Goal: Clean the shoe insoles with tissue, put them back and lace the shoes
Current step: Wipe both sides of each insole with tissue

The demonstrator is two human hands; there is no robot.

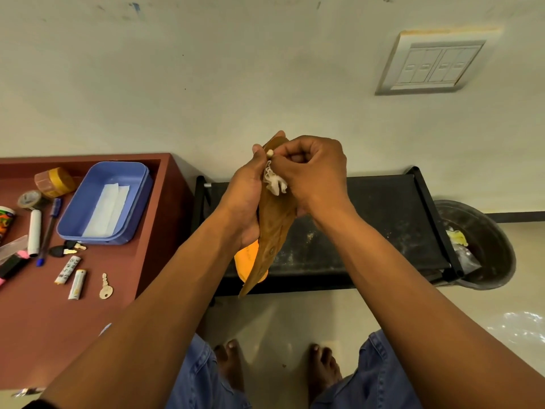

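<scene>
Two hands work: left hand (246,196) grips the brown, tapered insole (272,231); right hand (312,169) pinches crumpled white tissue (275,181) against it.

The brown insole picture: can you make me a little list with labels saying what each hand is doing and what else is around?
left hand: grips the brown insole edge-on
right hand: pinches a wad of white tissue against the insole
orange piece: partly hidden behind the insole, maybe a second insole
black rack: below the hands, dusty
blue box: on the red-brown table, holds white tissue sheets
black bucket: right of the rack, with scraps inside
shoes: none in view
</scene>
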